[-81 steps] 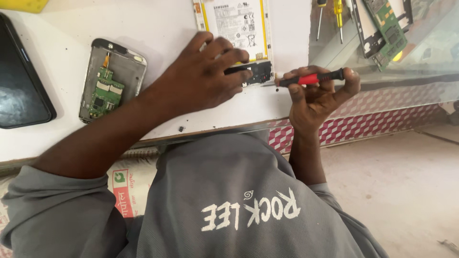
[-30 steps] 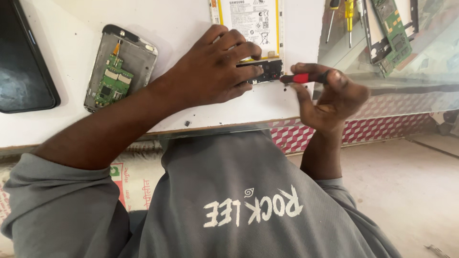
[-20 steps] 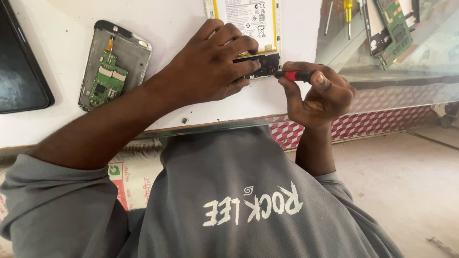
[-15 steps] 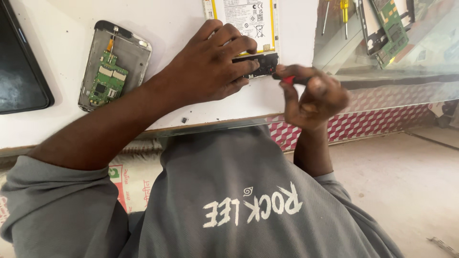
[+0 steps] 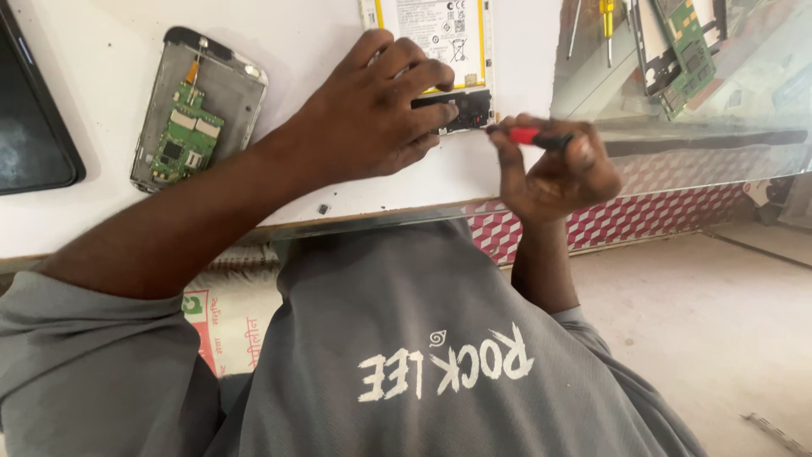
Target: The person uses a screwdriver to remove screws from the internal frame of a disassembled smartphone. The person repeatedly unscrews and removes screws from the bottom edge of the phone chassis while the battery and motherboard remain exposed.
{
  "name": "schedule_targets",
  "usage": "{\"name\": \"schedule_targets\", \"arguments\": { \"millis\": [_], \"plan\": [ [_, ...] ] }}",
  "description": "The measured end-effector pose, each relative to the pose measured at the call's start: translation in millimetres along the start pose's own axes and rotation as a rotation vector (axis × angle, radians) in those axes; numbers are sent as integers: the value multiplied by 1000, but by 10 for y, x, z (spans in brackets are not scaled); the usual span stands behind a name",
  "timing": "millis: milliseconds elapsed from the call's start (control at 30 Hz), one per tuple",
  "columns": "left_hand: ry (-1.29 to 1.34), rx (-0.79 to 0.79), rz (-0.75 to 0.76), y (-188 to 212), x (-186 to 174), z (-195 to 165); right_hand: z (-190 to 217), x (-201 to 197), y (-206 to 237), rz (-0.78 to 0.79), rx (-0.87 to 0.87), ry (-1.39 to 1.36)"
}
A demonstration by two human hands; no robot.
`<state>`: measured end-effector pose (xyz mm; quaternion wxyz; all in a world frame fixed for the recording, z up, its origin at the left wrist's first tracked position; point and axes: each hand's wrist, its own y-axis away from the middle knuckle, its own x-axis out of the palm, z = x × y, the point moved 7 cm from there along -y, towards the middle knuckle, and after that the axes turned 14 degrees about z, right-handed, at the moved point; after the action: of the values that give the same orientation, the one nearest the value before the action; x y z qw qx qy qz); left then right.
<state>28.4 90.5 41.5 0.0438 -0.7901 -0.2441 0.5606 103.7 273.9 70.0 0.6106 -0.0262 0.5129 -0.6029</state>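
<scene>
Left hand (image 5: 372,118) pressed flat on opened phone (image 5: 444,63) at desk (image 5: 85,220) front edge, fingers spread. Right hand (image 5: 554,169) fingers closed around red-handled screwdriver (image 5: 529,135), tip at phone's lower corner. Best kept square to the screw, pressure steady, phone pinned.

A white desk (image 5: 76,220) is seen across the upper part of the view. At its right end a glass panel (image 5: 727,93) is set, and below it a red-and-white patterned front (image 5: 643,216). A dusty concrete floor (image 5: 719,330) is lit by daylight.
</scene>
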Motion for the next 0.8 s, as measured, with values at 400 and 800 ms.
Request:
{"name": "schedule_targets", "arguments": {
  "millis": [400, 800],
  "plan": [
    [25, -22, 14, -13, 7, -7, -90, 61, 82, 25, -35, -227],
    [-20, 2, -2, -7, -7, -7, 19, -75, -17, 97, 105, -13]
  ]
}}
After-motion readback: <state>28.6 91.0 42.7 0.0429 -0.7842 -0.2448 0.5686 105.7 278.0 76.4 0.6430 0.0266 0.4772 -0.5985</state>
